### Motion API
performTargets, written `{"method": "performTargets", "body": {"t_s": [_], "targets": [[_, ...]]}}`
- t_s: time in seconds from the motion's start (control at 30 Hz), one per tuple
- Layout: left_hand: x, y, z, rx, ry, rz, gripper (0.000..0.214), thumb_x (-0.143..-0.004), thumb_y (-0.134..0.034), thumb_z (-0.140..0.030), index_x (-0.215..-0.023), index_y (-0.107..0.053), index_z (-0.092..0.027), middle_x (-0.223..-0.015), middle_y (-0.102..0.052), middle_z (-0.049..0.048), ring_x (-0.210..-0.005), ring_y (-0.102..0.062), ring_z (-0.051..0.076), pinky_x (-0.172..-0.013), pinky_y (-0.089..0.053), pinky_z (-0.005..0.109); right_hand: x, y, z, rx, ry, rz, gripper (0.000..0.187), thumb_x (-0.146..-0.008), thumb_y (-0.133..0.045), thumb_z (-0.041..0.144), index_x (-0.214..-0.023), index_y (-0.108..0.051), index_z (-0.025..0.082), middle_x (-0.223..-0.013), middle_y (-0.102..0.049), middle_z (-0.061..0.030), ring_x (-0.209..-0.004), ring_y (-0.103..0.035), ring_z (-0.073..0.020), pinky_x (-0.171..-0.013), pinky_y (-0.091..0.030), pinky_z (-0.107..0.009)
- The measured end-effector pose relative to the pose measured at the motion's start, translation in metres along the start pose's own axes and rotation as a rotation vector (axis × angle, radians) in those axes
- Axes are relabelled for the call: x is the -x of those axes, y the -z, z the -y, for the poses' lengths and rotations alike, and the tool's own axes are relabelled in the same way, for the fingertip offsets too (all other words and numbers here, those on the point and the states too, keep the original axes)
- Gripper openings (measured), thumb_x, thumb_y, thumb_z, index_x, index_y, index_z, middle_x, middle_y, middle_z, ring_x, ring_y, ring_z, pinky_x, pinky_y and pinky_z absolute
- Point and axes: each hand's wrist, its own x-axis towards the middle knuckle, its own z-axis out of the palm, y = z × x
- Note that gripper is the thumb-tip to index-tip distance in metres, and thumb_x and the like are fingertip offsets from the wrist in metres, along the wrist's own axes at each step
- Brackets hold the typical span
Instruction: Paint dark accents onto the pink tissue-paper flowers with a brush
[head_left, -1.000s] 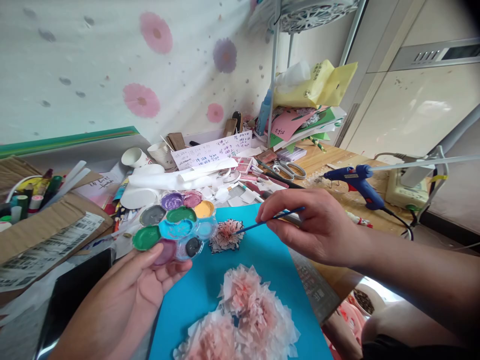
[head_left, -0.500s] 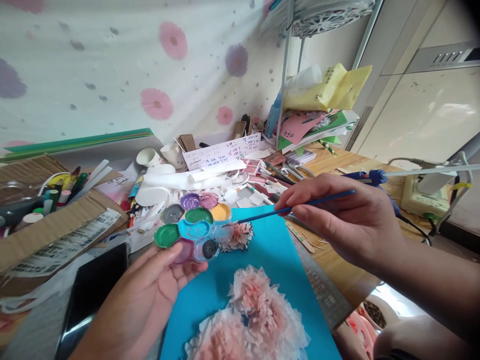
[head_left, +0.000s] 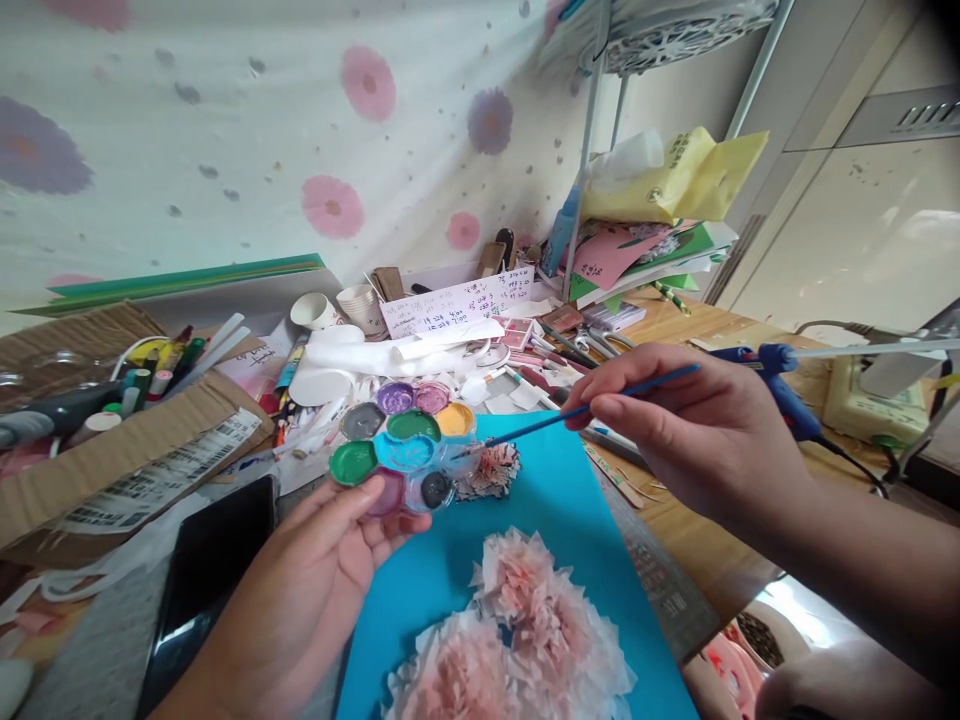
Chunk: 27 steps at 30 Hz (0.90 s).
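Paintbrush (head_left: 529,428) clamped in the fingers of the right hand (head_left: 690,430) is pointing into a palette (head_left: 409,452) pinched by the left hand (head_left: 315,580), while on blue card (head_left: 589,485) three pink tissue flowers (head_left: 541,635) are seemingly lying finished and a dark-edged flower (head_left: 496,474) apparently unfinished.

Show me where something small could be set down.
Bare blue sheet shows between the small flower and the pink flowers, and along its right side. Bare wood shows between the mat and the right forearm. Beyond the palette, it is crowded with cups and a card; left, the box holds pens.
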Motion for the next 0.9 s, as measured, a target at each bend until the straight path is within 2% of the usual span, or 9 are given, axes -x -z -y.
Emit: {"method": "performTargets", "body": {"t_s": [0.1, 0.27, 0.4, 0.5, 0.63, 0.9], "targets": [[-0.0024, -0.0001, -0.0015, 0.017, -0.011, -0.019, 0.017, -0.067, -0.086, -0.021, -0.080, -0.076, -0.017, -0.085, -0.077, 0.0076, -0.078, -0.070, 0.024, -0.071, -0.065, 0.040, -0.0021, 0.0054, -0.0047, 0.005, -0.003, -0.064, 0.009, -0.082, -0.072, 0.015, -0.077, -0.070, 0.023, -0.072, -0.075, -0.0001, -0.067, -0.072, -0.0140, -0.061, -0.059, -0.024], [-0.0041, 0.0007, -0.0018, 0.006, -0.016, -0.040, 0.022, -0.064, -0.087, -0.021, -0.081, -0.076, -0.016, -0.084, -0.077, 0.0077, -0.077, -0.069, 0.024, -0.069, -0.065, 0.038, -0.0016, 0.0098, -0.0064, 0.298, 0.038, -0.014, 0.005, -0.081, -0.069, 0.019, -0.076, -0.069, 0.020, -0.074, -0.076, -0.0046, -0.068, -0.071, -0.0181, -0.061, -0.057, -0.030], [-0.0061, 0.0013, -0.0007, 0.010, -0.015, -0.081, 0.026, -0.059, -0.089, -0.023, -0.079, -0.075, -0.015, -0.082, -0.076, 0.0082, -0.076, -0.069, 0.024, -0.067, -0.066, 0.040, 0.0001, 0.0089, -0.0062, 0.398, 0.095, -0.002, 0.007, -0.083, -0.066, 0.020, -0.077, -0.069, 0.018, -0.076, -0.076, -0.0065, -0.070, -0.071, -0.0183, -0.063, -0.056, -0.030], [-0.0068, 0.0001, -0.0011, 0.017, -0.011, -0.089, 0.022, -0.060, -0.087, -0.020, -0.077, -0.074, -0.016, -0.083, -0.075, 0.0078, -0.076, -0.068, 0.024, -0.067, -0.066, 0.040, 0.0000, 0.0077, -0.0083, 0.447, 0.121, 0.051, 0.008, -0.084, -0.064, 0.018, -0.079, -0.069, 0.016, -0.078, -0.077, -0.0081, -0.071, -0.072, -0.0179, -0.065, -0.057, -0.030], [-0.0055, -0.0021, -0.0026, 0.013, -0.017, -0.097, 0.013, -0.064, -0.083, -0.016, -0.072, -0.072, -0.017, -0.095, -0.076, 0.0105, -0.079, -0.068, 0.024, -0.066, -0.066, 0.040, -0.0008, 0.0058, -0.0103, 0.484, 0.177, 0.093, 0.009, -0.084, -0.061, 0.014, -0.079, -0.069, 0.014, -0.078, -0.077, -0.0101, -0.070, -0.073, -0.0170, -0.065, -0.058, -0.027], [-0.0052, -0.0002, -0.0014, 0.017, -0.013, -0.089, 0.013, -0.068, -0.080, -0.016, -0.079, -0.074, -0.015, -0.086, -0.075, 0.0100, -0.078, -0.069, 0.025, -0.068, -0.066, 0.042, -0.0016, 0.0047, -0.0084, 0.504, 0.221, 0.151, 0.009, -0.084, -0.061, 0.012, -0.080, -0.068, 0.016, -0.077, -0.077, -0.0080, -0.068, -0.071, -0.0150, -0.065, -0.058, -0.025]]}}
